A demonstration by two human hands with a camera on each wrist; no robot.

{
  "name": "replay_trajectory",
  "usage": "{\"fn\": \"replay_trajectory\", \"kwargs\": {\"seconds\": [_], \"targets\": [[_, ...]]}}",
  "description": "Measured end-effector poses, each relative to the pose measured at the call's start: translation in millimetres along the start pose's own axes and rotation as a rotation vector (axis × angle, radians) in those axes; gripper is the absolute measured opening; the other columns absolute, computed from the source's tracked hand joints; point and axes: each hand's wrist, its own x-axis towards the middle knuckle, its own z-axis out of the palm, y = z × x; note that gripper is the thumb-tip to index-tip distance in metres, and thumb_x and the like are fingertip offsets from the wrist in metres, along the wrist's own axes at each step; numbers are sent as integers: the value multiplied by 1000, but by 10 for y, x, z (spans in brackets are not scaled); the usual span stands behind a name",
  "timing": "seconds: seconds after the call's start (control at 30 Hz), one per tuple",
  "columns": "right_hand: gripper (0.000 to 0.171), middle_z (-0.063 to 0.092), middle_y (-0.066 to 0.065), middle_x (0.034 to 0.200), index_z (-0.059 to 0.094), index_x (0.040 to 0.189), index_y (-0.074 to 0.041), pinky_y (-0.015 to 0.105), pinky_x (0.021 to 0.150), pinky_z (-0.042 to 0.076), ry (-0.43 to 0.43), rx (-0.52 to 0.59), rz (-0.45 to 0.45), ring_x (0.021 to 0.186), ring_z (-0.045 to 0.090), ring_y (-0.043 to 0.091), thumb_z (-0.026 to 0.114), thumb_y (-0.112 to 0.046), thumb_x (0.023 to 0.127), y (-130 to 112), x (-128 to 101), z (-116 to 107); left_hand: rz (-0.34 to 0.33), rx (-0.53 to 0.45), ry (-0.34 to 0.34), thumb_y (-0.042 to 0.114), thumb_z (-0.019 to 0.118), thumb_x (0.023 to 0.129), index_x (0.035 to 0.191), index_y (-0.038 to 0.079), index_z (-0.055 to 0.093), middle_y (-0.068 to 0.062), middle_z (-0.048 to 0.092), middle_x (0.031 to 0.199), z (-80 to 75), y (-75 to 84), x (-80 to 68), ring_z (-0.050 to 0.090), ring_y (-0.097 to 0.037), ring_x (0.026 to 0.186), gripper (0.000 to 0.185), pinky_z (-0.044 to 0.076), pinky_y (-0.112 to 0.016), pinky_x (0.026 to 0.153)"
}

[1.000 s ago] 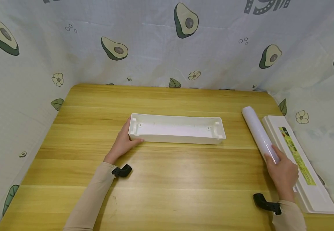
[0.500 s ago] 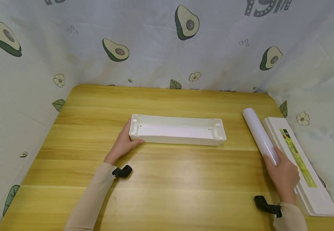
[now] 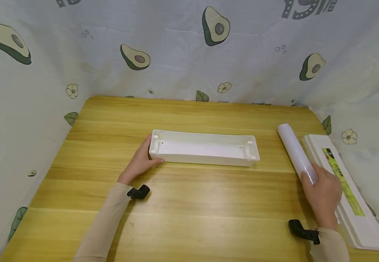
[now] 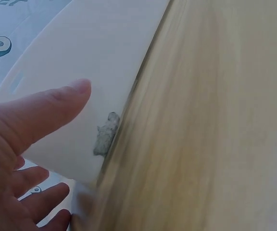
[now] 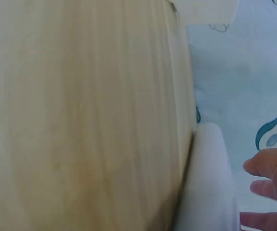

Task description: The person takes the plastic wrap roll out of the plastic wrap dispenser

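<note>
A long white open-topped plastic box [image 3: 205, 159] lies on the table. My left hand [image 3: 140, 160] holds its left end, thumb along the front wall and the other fingers at the end. In the left wrist view the thumb [image 4: 52, 108] overlaps the white wall [image 4: 90, 53], near a grey smudge. At the right, a roll of clear plastic wrap [image 3: 294, 151] lies slanted. My right hand [image 3: 323, 193] grips the near end of the roll, thumb on its left side. In the right wrist view the roll [image 5: 208, 178] shows beside the fingertips [image 5: 256, 166].
A long white lid [image 3: 372, 229] with a yellow-green label lies at the table's right edge, just beyond the roll. The wooden table [image 3: 209, 211] is bordered by an avocado-print curtain [image 3: 173, 43] at the back and sides.
The head view has shifted slightly, so everything sits a little further right. Both hands keep their places on the box and the roll.
</note>
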Motion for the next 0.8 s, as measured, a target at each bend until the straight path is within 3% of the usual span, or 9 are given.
{"fn": "replay_trajectory", "kwargs": {"seconds": [0.1,0.2,0.43,0.63,0.8], "targets": [[40,58,37,112,60,117,8,59,91,34,44,105,-90,100,50,52,62,-5,80,-83,45,50,1,23,-31,21,78,76,152,15,6,-13,22,156,-46,2,6,24,-31,143,105,20,-51,117],[41,54,39,115,59,119,9,62,93,31,26,192,-161,105,46,54,61,0,79,-176,103,116,-7,51,-50,22,77,77,152,11,6,-13,19,157,-89,11,-6,19,-32,145,104,18,-52,118],[43,50,39,122,56,123,8,65,96,30,-29,250,-262,111,42,56,63,-1,81,-362,222,289,-65,151,-52,28,76,78,151,5,8,-17,15,157,-170,10,-63,16,-36,145,102,17,-52,118],[48,41,36,135,49,132,4,66,102,26,-165,302,-332,123,35,55,61,-11,88,-421,306,414,-72,226,-30,31,75,78,151,5,9,-19,14,157,-210,-40,-101,15,-38,144,102,17,-55,117],[57,29,36,144,37,142,0,64,109,19,-292,288,-351,134,24,52,57,-20,92,-428,328,481,-43,312,0,34,77,75,151,5,10,-20,9,158,-232,-78,-121,6,-40,145,105,7,-62,115]]}}
